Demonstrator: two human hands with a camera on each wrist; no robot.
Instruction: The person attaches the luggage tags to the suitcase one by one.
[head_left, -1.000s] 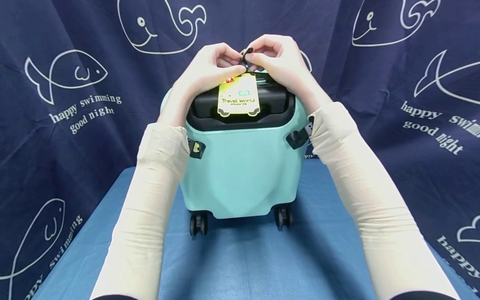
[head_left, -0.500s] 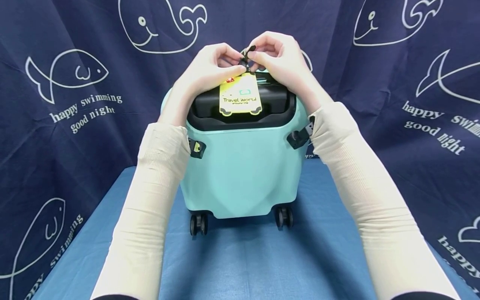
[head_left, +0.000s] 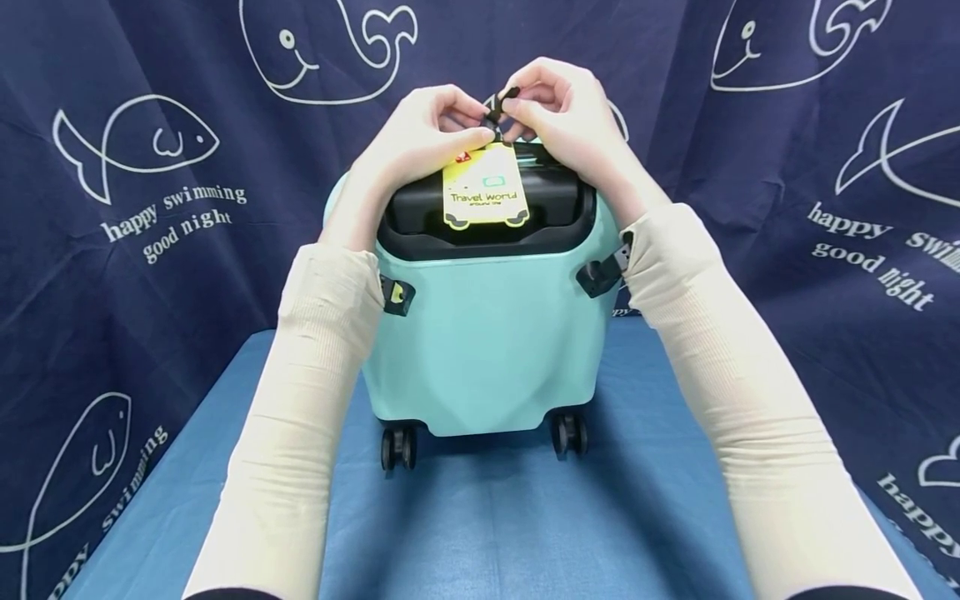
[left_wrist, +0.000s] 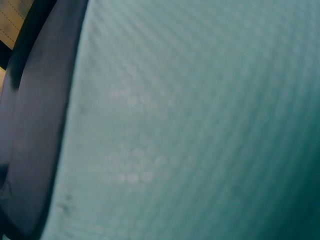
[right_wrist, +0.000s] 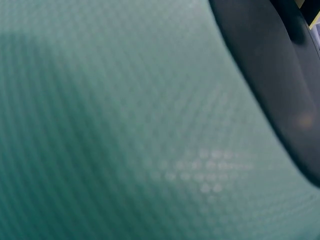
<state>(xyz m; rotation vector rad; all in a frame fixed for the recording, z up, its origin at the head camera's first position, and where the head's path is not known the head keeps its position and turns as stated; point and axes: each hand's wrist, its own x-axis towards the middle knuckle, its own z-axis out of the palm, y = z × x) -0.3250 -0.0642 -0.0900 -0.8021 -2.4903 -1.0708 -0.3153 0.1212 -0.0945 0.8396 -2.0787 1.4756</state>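
A mint-green suitcase (head_left: 491,342) stands upright, its black handle panel (head_left: 420,247) on top. Over that panel hangs a yellow luggage tag (head_left: 486,190) printed "Travel World". My left hand (head_left: 422,137) pinches the tag's black strap (head_left: 512,94) close to the tag's upper edge. Just to the right, my right hand (head_left: 576,117) holds the strap's free end between thumb and forefinger. Fingers partly cover the strap, so its path round the handle cannot be made out. Both wrist views show mostly the suitcase's textured shell (left_wrist: 175,125) and the dark panel edge (right_wrist: 270,65).
Black wheels (head_left: 397,448) bear the suitcase on a blue-covered table (head_left: 480,533). A navy curtain (head_left: 172,50) with white fish and whale drawings hangs behind and at both sides. Black wrist-camera mounts (head_left: 600,273) sit at the cuffs, close to the shell.
My right hand has moved slightly up and to the right, and more of the strap end shows above its fingers. The tag has shifted a little right and up. My left hand stays nearly still.
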